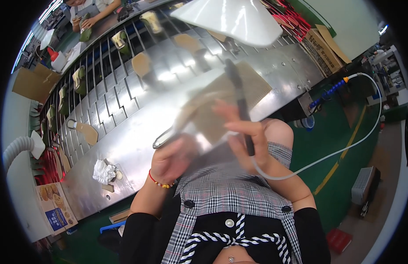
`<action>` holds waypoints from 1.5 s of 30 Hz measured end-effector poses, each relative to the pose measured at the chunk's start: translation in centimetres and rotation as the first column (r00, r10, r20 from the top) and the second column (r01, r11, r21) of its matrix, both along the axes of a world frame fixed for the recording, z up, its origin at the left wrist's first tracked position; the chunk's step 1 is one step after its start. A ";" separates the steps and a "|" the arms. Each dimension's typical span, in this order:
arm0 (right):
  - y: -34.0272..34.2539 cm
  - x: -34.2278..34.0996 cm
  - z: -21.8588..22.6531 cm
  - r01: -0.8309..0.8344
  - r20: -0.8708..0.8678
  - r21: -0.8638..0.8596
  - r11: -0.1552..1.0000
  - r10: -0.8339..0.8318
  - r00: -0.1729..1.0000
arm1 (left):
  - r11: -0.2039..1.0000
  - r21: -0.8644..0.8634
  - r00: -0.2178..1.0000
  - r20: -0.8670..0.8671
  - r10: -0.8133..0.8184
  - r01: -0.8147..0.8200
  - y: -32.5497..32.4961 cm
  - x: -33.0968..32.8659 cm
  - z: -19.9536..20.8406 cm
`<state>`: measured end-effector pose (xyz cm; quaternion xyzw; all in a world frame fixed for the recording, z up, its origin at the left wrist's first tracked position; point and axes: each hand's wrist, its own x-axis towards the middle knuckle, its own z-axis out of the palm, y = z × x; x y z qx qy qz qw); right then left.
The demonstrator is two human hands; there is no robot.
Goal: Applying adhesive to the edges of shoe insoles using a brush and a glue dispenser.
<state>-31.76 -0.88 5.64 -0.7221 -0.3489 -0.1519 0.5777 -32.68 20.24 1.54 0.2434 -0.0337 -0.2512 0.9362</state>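
Observation:
My left hand (175, 160), with a beaded bracelet at the wrist, is closed round the near end of a tan shoe sole (186, 112). Motion smears the sole, and a pale shiny rim shows at its near end. In my right hand (248, 138) is a dark, long-handled brush (242, 103), slanting up and away over the bench. A thin white hose (316, 163) runs from the brush's lower end. Some right-hand fingers are blurred and stretched toward the sole. Beneath both lies a brown cardboard sheet (256, 83) on the metal bench (102, 154).
A slatted conveyor (118, 103) carries tan soles (141, 65) and green shoe uppers (79, 80). White crumpled cloth (103, 171) lies at left. A white lamp shade (232, 20) hangs over the far side. At back right stands a cardboard box (322, 50). A co-worker (91, 13) handles a shoe beyond.

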 end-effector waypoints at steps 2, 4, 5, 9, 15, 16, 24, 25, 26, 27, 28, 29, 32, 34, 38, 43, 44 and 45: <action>0.1 -0.1 0.0 0.067 0.098 -0.119 0.991 -0.055 0.994 | 0.998 0.013 0.998 -0.019 -0.054 0.054 -1.0 -0.5 0.4; -0.1 0.3 -0.2 0.127 0.197 -0.225 0.966 -0.082 0.977 | 0.996 0.006 0.995 -0.050 -0.088 0.089 -1.1 -0.9 0.5; -0.5 0.7 -0.5 0.192 0.246 -0.254 0.948 -0.128 0.961 | 0.996 0.008 0.995 -0.048 -0.088 0.089 -1.0 -0.9 0.5; -2.7 1.2 -2.6 0.319 0.147 -0.267 0.909 -0.289 0.946 | 0.995 -0.089 0.999 -0.031 0.034 -0.037 0.8 -0.2 0.1; -4.2 0.7 -3.3 0.291 -0.038 -0.155 0.944 -0.300 0.953 | 0.803 0.248 0.841 0.174 0.513 -0.542 7.6 6.0 -1.0; -3.8 0.5 -3.4 0.270 -0.068 -0.126 0.955 -0.280 0.958 | 0.733 0.306 0.794 0.206 0.571 -0.607 9.2 7.8 -2.3; -2.1 0.0 -3.0 0.223 -0.144 -0.214 0.951 -0.257 0.956 | 0.316 0.878 0.882 0.209 0.422 -0.359 22.4 14.9 -13.8; -2.5 0.1 -3.1 0.254 -0.109 -0.271 0.929 -0.292 0.950 | 0.263 0.919 0.895 0.168 0.413 -0.294 22.8 15.0 -14.1; -2.7 0.2 -3.1 0.285 -0.074 -0.326 0.901 -0.325 0.943 | 0.209 0.951 0.905 0.127 0.405 -0.227 23.2 15.1 -14.5; -2.2 0.2 -2.7 0.318 -0.068 -0.297 0.900 -0.352 0.933 | 0.126 0.941 0.850 0.220 0.479 -0.315 25.1 15.0 -16.0; -2.0 0.2 -2.1 0.301 -0.070 -0.295 0.907 -0.334 0.940 | 0.032 0.919 0.776 0.312 0.549 -0.392 28.3 14.3 -18.2; -2.1 0.2 -1.4 0.286 -0.024 -0.357 0.889 -0.315 0.949 | -0.234 0.907 0.709 0.420 0.566 -0.351 32.1 13.3 -19.7; -2.7 0.4 -1.4 0.373 0.017 -0.447 0.813 -0.409 0.912 | -0.703 0.687 0.707 0.403 0.582 0.187 33.1 15.3 -18.0; -2.8 0.5 -1.5 0.413 0.001 -0.448 0.793 -0.462 0.887 | -0.656 0.710 0.710 0.323 0.626 0.256 36.5 14.8 -18.9; -1.8 0.5 -1.8 0.349 -0.377 -0.139 0.927 -0.375 0.847 | -0.533 0.783 0.598 0.267 0.755 0.322 44.1 12.9 -23.7; -3.4 1.0 -2.5 0.297 -0.718 0.422 0.856 0.116 0.687 | 0.468 0.677 0.594 -0.057 0.803 -0.568 47.4 12.9 -21.5; -3.3 1.2 -2.7 0.348 -0.725 0.382 0.856 0.044 0.687 | 0.501 0.564 0.594 -0.023 0.804 -0.656 42.8 14.4 -20.5; -3.7 1.1 -2.7 0.338 -0.729 0.512 0.790 0.192 0.657 | 0.528 0.439 0.595 0.019 0.804 -0.727 37.5 15.5 -17.4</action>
